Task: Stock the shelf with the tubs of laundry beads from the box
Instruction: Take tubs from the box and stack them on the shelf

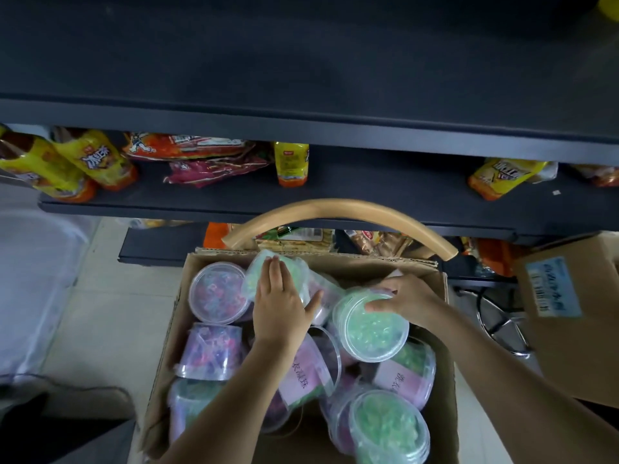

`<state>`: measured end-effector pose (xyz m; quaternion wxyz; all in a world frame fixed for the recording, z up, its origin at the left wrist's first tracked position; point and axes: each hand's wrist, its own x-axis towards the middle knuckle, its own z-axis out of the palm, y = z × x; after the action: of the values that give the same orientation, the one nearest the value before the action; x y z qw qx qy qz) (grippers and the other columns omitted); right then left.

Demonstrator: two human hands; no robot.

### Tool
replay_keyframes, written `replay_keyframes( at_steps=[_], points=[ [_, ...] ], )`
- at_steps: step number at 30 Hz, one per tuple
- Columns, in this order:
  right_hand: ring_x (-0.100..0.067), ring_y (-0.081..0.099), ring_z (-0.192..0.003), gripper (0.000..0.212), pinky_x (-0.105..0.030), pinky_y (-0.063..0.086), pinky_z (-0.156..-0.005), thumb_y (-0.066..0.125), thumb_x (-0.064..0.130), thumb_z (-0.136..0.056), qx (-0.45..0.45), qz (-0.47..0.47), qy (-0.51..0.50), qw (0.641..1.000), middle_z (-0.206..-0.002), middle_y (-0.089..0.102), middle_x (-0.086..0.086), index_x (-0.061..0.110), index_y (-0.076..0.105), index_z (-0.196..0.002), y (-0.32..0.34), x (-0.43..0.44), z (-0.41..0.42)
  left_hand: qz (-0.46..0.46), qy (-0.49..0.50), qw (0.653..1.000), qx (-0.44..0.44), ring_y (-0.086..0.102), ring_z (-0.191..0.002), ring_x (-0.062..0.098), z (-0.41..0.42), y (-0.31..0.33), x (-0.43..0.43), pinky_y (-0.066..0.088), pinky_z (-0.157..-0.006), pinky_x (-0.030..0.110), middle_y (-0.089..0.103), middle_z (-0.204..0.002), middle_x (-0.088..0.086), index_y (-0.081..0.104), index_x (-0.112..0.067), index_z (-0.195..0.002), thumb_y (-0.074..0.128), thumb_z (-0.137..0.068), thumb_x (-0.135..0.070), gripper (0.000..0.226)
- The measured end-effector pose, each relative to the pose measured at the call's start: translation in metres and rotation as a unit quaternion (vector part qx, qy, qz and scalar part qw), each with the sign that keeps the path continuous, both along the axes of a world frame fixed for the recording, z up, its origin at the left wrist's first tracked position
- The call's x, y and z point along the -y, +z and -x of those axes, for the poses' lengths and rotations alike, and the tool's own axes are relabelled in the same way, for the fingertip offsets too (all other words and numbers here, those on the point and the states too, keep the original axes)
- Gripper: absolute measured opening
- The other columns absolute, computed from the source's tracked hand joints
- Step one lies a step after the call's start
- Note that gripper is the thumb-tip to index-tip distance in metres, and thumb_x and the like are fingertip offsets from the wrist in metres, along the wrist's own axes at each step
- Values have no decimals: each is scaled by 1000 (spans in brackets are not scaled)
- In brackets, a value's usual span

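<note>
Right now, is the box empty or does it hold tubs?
Not empty: the box holds several tubs of pink and green beads, some upright, some tipped.

Dark shelf [385, 185] with yellow drink bottles [291, 164], upright and toppled, beside red and magenta snack packets [201, 159]

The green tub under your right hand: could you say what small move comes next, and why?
Probably lift it clear of the box: the right hand grips the green tub by its rim, and the shelf above has bare space.
</note>
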<state>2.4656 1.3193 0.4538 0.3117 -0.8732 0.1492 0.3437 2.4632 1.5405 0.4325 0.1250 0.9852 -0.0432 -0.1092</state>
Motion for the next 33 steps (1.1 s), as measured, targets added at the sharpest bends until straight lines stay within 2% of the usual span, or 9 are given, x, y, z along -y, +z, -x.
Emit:
replay_keyframes(
  at_steps=[6,9,13,18,21,24,28,31,33],
  points=[
    [-17,67,-91,48,-33,52,-88,82,42,-63,-9,-40,-98,994,-97,73,0,19,72,-103,2,1,-7,-56,4,998,21,48,-125,38,-5,-12,0,41,-100,46,52,-129,26,48,15,-125,70,-58,-64,105],
    [-16,65,-87,33,-25,48,-75,82,37,-67,4,-59,-139,989,-92,72,0,19,72,-92,4,4,-7,-46,20,998,40,40,-126,37,-8,-15,-1,40,-100,47,52,-128,26,47,15,-125,78,-53,-51,102],
    [-14,60,-84,21,-25,43,-70,80,37,-69,19,-78,-184,980,-88,68,1,23,67,-77,8,5,-6,-13,33,997,69,50,-122,41,-7,-16,-4,41,-99,48,53,-129,25,47,13,-125,88,-51,-33,97],
    [-8,57,-84,26,-22,40,-74,78,38,-71,10,-95,-186,978,-87,63,9,21,67,-88,10,-2,-7,9,18,997,70,49,-121,43,-10,-14,-16,43,-99,47,53,-129,25,52,10,-122,86,-58,-28,82],
    [-13,60,-90,28,-24,40,-80,79,40,-70,14,-100,-199,975,-92,67,5,21,69,-89,9,-5,-7,44,38,994,92,49,-119,45,-15,-13,-34,45,-97,50,53,-126,28,54,10,-121,61,-77,-39,66],
    [-13,60,-83,31,-23,43,-71,79,42,-69,20,-94,-223,970,-87,67,4,19,69,-87,7,-11,-7,78,44,992,87,45,-123,46,-17,-9,-50,39,-101,53,50,-130,28,52,3,-127,42,-81,-46,68],
    [-10,57,-74,34,-18,40,-59,76,44,-72,34,-98,-254,962,-81,65,5,17,67,-91,3,-26,-3,183,135,973,40,23,-141,35,-9,-3,-61,20,-114,44,32,-149,16,40,-19,-140,45,-91,-35,52],
    [-10,54,-79,42,-18,38,-60,71,39,-80,54,-130,-268,953,-90,62,5,12,65,-111,0,-37,1,293,238,926,3,41,-130,27,-3,4,-74,33,-104,36,45,-140,6,36,-19,-139,47,-94,-34,49],
    [-12,53,-87,44,-21,40,-72,67,38,-84,66,-147,-289,944,-100,60,3,13,61,-120,0,-44,3,313,272,909,-35,50,-120,28,-2,7,-82,37,-93,31,52,-131,7,37,-14,-136,54,-91,-34,52]
  ],
)
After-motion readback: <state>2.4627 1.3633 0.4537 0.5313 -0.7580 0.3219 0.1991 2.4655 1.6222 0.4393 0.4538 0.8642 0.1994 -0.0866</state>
